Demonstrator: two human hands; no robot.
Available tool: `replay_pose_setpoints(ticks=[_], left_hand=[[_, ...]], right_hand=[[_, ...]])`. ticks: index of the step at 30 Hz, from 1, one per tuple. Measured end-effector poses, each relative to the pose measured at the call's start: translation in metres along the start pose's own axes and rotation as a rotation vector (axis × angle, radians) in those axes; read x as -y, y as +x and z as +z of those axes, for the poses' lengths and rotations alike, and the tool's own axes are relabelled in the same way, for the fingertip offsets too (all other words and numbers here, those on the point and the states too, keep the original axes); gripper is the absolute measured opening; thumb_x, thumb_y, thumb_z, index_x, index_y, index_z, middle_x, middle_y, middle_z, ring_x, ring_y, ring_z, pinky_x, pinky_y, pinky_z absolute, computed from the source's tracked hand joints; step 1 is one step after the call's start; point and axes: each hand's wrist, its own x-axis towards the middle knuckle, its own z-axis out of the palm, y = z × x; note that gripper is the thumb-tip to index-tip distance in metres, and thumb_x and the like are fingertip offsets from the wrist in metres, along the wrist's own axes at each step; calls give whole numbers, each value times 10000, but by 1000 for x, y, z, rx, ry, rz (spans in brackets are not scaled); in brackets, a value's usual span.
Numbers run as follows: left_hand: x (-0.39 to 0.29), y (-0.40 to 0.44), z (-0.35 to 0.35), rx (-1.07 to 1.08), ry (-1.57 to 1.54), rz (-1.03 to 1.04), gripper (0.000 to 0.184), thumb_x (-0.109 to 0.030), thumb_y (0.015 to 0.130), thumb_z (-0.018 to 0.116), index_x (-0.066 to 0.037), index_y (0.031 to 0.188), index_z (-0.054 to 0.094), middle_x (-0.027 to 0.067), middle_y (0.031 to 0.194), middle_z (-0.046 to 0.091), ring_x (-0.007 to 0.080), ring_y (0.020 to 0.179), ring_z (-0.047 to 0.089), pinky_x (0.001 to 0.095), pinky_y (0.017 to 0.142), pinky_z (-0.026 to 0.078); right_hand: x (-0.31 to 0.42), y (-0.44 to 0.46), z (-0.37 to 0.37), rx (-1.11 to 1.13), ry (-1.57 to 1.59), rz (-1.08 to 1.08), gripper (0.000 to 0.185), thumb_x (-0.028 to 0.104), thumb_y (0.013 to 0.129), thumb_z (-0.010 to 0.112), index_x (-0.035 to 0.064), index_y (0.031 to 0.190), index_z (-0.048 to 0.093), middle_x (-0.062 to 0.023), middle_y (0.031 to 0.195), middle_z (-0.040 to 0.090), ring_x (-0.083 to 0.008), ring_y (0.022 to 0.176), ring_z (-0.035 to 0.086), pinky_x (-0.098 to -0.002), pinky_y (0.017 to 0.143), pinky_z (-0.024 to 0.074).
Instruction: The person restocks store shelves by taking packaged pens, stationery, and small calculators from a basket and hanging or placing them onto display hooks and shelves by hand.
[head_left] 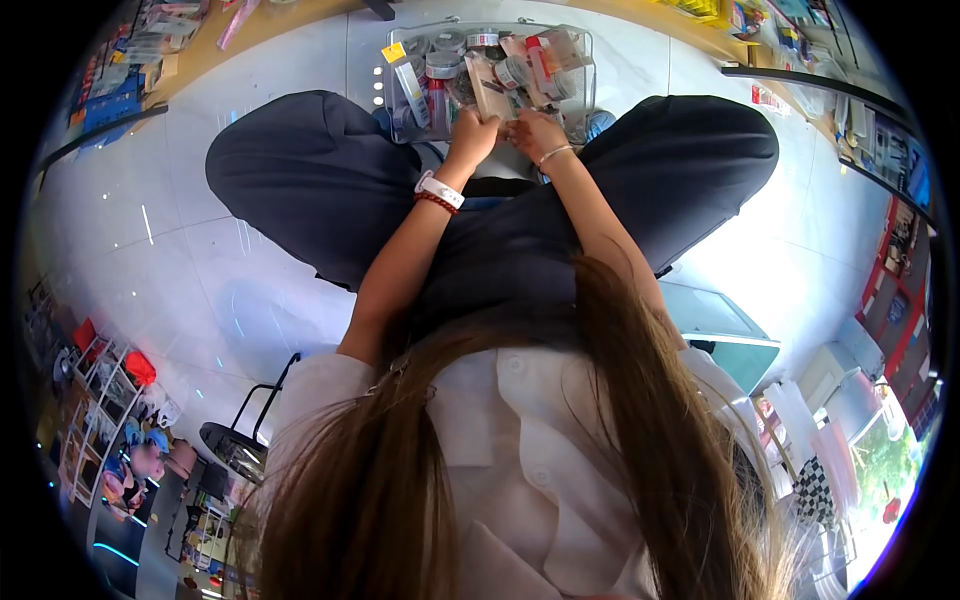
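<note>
My left hand (473, 140) is closed on the near end of a flat, light brown packet (487, 88). My right hand (538, 136) pinches the packet's near right corner, its fingers partly hidden. The packet is tilted over a clear basket (592, 85) that stands on the floor between my knees. Inside the basket, round clear jars (443, 66) with pale lids sit at the back and left. A white box with a yellow end (411, 92) leans at the left side, and a red tube (541, 66) lies to the right. Small print cannot be read.
Wooden shelves (655, 16) with packaged goods curve along the far side. A black stool or chair (235, 450) is at the lower left, near a white wire rack (95, 410). A glass-topped pale green cabinet (725, 325) stands at the right. My bent legs flank the basket.
</note>
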Motion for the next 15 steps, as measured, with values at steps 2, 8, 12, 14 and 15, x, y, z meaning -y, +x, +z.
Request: replay_pose_setpoints(ticks=[2,8,12,14,15], left_hand=[[-34,-18,-10,51,-81,-44,226,-70,821,512,150,826,566,155,750,635,201,620,651,286,560,542],[-49,-34,-34,62,-299,-213,186,-36,848,512,139,817,565,148,715,615,216,605,644,286,564,550],[-69,-41,-47,141,-188,-198,230,-45,886,502,121,1027,429,217,994,569,276,890,618,355,793,539],[-67,-40,-47,144,-239,-174,252,-42,884,509,91,1052,376,219,1035,531,286,946,594,366,829,524],[-62,-38,-48,153,-292,-171,251,-43,886,505,83,1056,370,220,1049,518,294,962,585,373,847,515]], right_hand=[[0,2,0,-14,-21,1,110,127,853,494,31,883,538,-107,723,606,-203,620,575,-323,564,477],[-4,8,-3,33,-59,48,129,150,850,516,25,849,549,-106,707,604,-188,559,542,-317,521,450],[-1,3,2,88,-132,122,158,194,856,544,37,839,557,-82,669,580,-165,519,488,-285,484,395],[0,-4,6,179,-64,130,212,262,860,575,51,843,561,-33,606,512,-132,494,422,-259,473,342],[-2,-5,6,178,-67,132,212,262,860,575,51,843,561,-33,606,512,-132,494,422,-259,473,342]])
